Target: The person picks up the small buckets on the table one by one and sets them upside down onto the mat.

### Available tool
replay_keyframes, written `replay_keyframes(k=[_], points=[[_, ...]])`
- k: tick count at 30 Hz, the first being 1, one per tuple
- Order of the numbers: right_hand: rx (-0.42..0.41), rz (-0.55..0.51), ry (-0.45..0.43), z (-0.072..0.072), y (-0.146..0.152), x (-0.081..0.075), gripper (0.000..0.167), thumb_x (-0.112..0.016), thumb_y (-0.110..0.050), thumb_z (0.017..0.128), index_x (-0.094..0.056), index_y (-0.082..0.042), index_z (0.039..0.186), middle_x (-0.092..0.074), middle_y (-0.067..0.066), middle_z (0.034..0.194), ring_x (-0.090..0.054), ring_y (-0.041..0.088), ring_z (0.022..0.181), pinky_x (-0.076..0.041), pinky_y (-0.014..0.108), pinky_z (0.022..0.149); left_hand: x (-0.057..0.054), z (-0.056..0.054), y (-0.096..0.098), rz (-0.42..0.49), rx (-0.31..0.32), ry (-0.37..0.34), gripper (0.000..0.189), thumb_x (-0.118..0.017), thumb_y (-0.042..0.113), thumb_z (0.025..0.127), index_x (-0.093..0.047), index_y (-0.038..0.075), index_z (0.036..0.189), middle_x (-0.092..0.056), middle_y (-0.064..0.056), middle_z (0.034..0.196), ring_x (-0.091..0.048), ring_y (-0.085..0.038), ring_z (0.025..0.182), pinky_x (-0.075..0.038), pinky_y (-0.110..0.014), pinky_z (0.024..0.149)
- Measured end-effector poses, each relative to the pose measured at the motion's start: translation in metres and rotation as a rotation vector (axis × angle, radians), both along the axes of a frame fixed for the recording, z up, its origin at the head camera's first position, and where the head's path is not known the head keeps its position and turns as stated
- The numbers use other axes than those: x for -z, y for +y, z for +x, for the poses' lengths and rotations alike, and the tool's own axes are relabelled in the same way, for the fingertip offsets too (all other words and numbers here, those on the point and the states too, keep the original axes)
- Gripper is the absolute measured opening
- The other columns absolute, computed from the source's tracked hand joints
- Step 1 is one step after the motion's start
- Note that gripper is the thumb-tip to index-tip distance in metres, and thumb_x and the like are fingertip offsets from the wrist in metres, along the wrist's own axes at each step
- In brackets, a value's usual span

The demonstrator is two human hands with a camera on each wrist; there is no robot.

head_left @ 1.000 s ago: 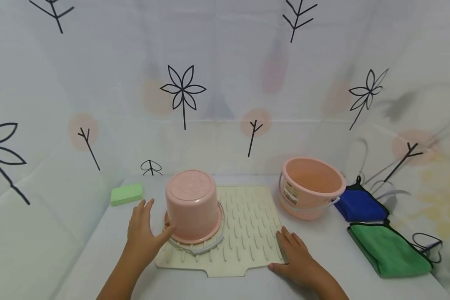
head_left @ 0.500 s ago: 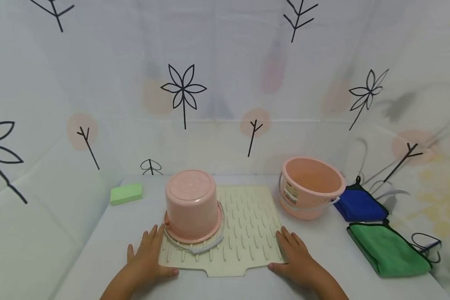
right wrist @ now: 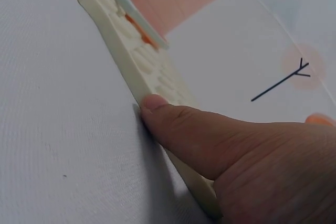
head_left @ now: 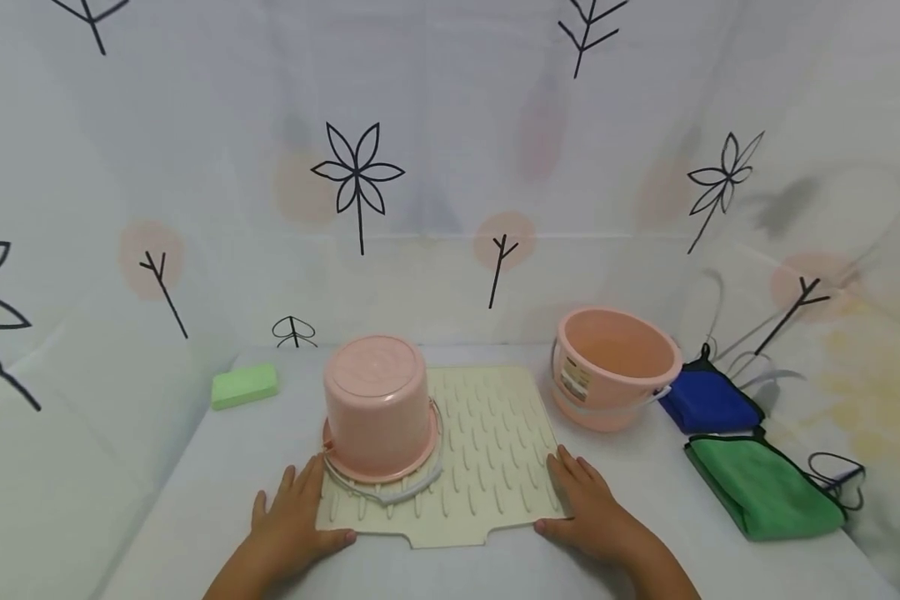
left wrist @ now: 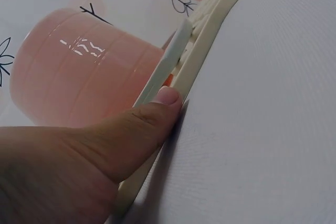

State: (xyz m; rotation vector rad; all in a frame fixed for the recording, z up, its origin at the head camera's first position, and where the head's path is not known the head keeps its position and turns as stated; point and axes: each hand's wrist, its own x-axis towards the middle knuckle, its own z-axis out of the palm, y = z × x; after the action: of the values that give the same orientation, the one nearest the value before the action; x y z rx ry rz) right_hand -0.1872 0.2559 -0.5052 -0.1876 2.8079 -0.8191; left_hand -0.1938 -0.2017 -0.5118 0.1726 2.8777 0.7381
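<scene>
A cream dish drying mat (head_left: 495, 450) with raised ridges lies flat on the table. On its left part an upturned pink bucket (head_left: 375, 408) stands, its pale handle (head_left: 412, 487) resting around the rim. My left hand (head_left: 288, 521) is at the mat's front left corner, fingers straight along the side. The left thumb (left wrist: 142, 129) touches the front edge. At the opposite corner my right hand (head_left: 588, 508) mirrors it, fingers extended on the right edge and the thumb (right wrist: 178, 124) against the front edge.
A second pink bucket (head_left: 600, 400) stands upright behind the mat on the right. Beside it lie a folded blue cloth (head_left: 708, 400) and a green cloth (head_left: 772, 487). A light green sponge (head_left: 244, 386) sits at the back left. Patterned white curtain (head_left: 450, 167) surrounds the table.
My left hand has moved down from beside the upturned bucket to the mat's front left corner. The right hand stays in place. The head view has shifted slightly.
</scene>
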Motion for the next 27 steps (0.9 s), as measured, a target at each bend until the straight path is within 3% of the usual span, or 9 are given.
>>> replay_keyframes(k=[6,11,20,27], points=[[-0.012,-0.044,-0.034,-0.002,0.004,-0.003,0.116,-0.086,-0.059,0.077,-0.029,-0.010,0.166,-0.014,0.019,0.175,-0.008,0.050,0.159,-0.014,0.072,0.122,0.001,0.003,-0.002,-0.005,-0.004,-0.003,0.140,-0.079,0.080,0.067,-0.016,0.006,0.167,-0.024,-0.024,0.171,-0.011,-0.060,0.154,0.000,-0.087,0.109],[-0.030,-0.048,-0.016,-0.007,0.013,-0.014,0.124,-0.091,-0.058,0.072,-0.026,-0.012,0.167,-0.015,0.016,0.175,-0.013,0.043,0.161,-0.019,0.066,0.125,-0.002,0.002,-0.002,-0.017,0.005,0.018,0.139,-0.078,0.080,0.068,-0.016,0.005,0.167,-0.026,-0.028,0.168,-0.013,-0.060,0.154,-0.002,-0.087,0.109],[-0.066,0.100,0.144,-0.004,0.017,-0.070,0.119,-0.095,-0.042,0.073,-0.027,-0.019,0.168,-0.024,0.010,0.174,-0.027,0.040,0.158,-0.031,0.065,0.120,-0.003,0.002,-0.002,-0.019,-0.002,0.011,0.140,-0.079,0.080,0.068,-0.017,0.004,0.167,-0.028,-0.029,0.167,-0.013,-0.061,0.153,-0.003,-0.087,0.108],[-0.036,0.290,0.335,-0.005,0.033,-0.107,0.131,-0.095,-0.043,0.073,-0.010,-0.017,0.170,-0.031,0.024,0.168,-0.041,0.049,0.148,-0.045,0.067,0.108,-0.001,0.001,0.000,-0.003,0.015,0.018,0.139,-0.079,0.080,0.068,-0.016,0.005,0.167,-0.028,-0.028,0.168,-0.013,-0.061,0.153,-0.003,-0.087,0.108]])
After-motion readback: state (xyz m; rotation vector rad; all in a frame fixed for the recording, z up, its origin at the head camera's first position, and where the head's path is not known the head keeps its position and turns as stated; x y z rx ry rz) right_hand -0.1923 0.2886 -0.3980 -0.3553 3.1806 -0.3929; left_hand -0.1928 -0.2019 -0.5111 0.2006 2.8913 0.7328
